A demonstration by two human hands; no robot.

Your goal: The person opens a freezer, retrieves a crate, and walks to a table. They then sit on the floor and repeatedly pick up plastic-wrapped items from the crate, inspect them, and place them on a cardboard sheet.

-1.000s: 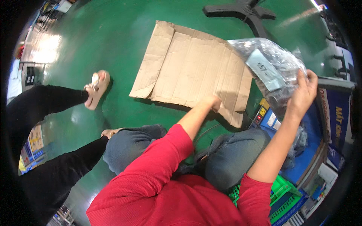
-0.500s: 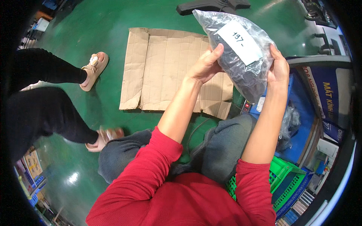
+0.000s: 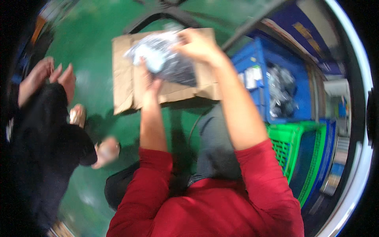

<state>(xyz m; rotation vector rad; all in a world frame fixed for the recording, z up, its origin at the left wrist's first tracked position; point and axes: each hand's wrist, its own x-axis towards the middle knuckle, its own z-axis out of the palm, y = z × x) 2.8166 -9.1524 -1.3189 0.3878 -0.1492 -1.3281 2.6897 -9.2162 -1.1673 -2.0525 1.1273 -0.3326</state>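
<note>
1. A glossy green floor carries everything here.
2. A flattened brown cardboard sheet lies directly on it — creased, spread wide.
3. A blue crate and a green basket stand on the floor to the right — close together.

Green floor, brown cardboard (red sleeves)

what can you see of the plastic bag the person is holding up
The plastic bag is clear, crinkled film packed with small dark pieces, with a pale label on its left part. The picture is blurred, so the contents cannot be told. It is held tilted above the flattened cardboard on the green floor. The right hand grips its upper right edge; the left hand touches it from below.
</note>
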